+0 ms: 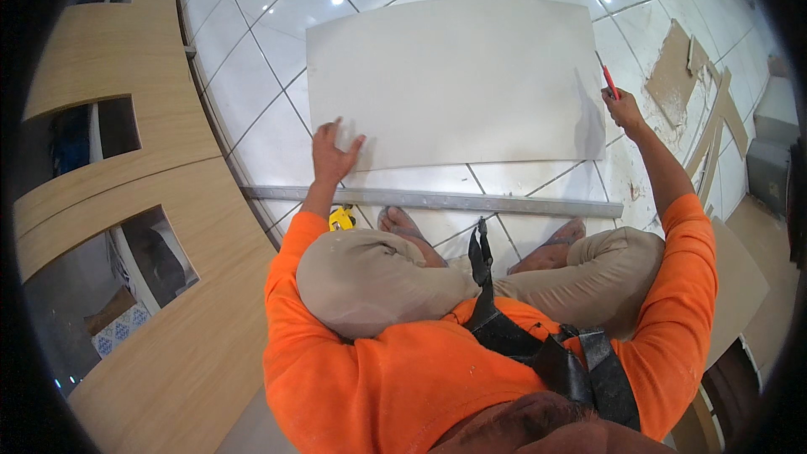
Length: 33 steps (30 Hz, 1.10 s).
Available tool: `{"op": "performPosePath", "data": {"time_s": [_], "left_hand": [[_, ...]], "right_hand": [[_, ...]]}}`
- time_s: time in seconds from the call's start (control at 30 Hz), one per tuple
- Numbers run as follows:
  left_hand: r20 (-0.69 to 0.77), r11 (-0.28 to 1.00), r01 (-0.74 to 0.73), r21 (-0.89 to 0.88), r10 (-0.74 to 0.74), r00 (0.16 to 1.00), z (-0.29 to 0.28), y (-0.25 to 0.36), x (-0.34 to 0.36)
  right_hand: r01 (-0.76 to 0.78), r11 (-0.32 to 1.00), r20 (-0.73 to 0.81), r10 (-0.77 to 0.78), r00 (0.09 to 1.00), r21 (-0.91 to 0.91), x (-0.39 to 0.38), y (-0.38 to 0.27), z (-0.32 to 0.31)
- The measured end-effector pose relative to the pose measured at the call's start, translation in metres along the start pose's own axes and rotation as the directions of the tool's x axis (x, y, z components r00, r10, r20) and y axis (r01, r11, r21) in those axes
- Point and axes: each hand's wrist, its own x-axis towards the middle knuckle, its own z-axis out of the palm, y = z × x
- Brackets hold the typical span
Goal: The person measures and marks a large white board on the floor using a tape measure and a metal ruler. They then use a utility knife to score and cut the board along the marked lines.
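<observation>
A flat off-white rectangular sheet (454, 84) lies at twelve o'clock, seemingly being steadied, the left hand (334, 158) with fingers spread loose at its seven-o'clock corner, the right hand (623, 110) clenching a slim red tool (609, 82) by its three-o'clock edge, the next move likely calling for a still sheet.

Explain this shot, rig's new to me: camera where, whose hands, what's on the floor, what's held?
No robot here: these are a person's bare hands, seen from a fisheye camera worn on the head, looking down. On the white tiled floor lies a pale board; nearer the person are a metal bar and a yellow tape measure. The left hand is at the board's near left corner, holding nothing. The right hand holds a slim red tool by the right edge.
</observation>
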Motion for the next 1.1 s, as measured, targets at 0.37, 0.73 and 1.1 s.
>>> {"op": "performPosePath", "data": {"time_s": [0.37, 0.73, 1.1], "left_hand": [[0.649, 0.901, -0.278, -0.332, 0.432, 0.626, 0.008, 0.067, -0.054], [0.679, 0.9, -0.333, -0.281, 0.432, 0.593, 0.013, 0.065, -0.071], [0.674, 0.92, -0.288, -0.265, 0.39, 0.627, 0.018, 0.066, -0.075]], "right_hand": [[0.127, 0.95, -0.019, -0.138, 0.99, -0.285, -0.021, 0.001, 0.012], [0.398, 0.512, 0.312, -0.249, 0.917, -0.761, -0.057, -0.023, 0.025], [0.392, 0.494, 0.33, -0.212, 0.92, -0.776, -0.053, -0.018, 0.029]]}}
